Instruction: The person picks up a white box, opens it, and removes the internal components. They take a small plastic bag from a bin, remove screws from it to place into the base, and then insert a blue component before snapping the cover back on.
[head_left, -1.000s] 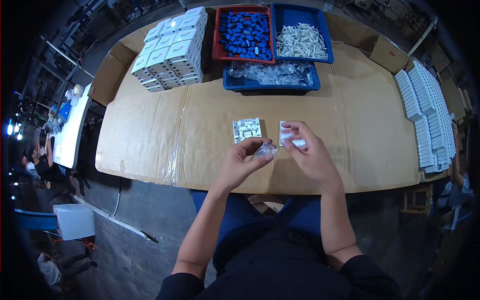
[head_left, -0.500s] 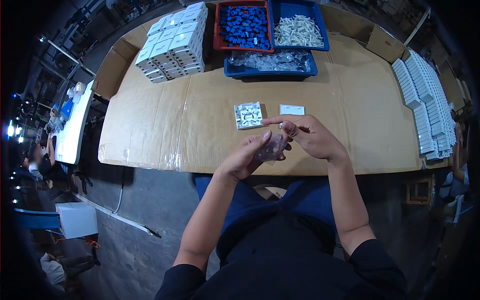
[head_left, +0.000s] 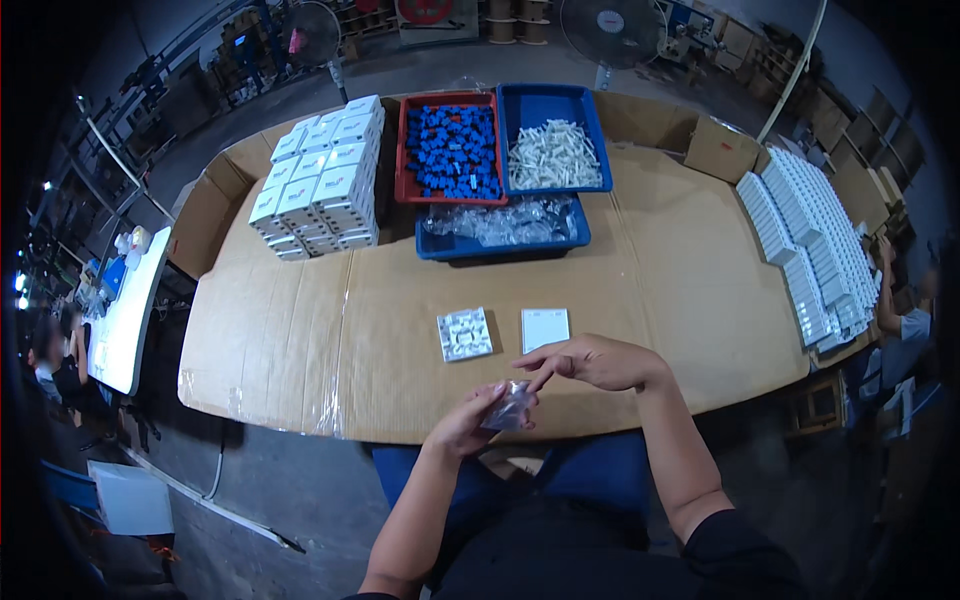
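Note:
Low over the table's near edge, my left hand (head_left: 464, 422) is closed on a small clear plastic bag (head_left: 509, 408). My right hand (head_left: 612, 362) reaches in from the right, its fingers stretched out and apart. One fingertip comes down to the upper end of the bag; whether it goes inside is too small to tell. Beyond the hands lies a square white plastic housing (head_left: 464, 334) with its moulded inside facing up. To its right is a flat white square plate (head_left: 545, 328), just past my right fingertips.
White boxes (head_left: 315, 185) are stacked at the far left. A red tray (head_left: 402, 190) of blue parts and a blue tray (head_left: 606, 170) of white pieces stand behind a blue tray (head_left: 440, 250) of clear bags. Stacked white plates (head_left: 815, 250) line the right edge. People sit at both sides.
The view has tilted up, so the table appears lower and the fans behind it show. My left hand keeps the bag; my right fingers have shifted at its upper end.

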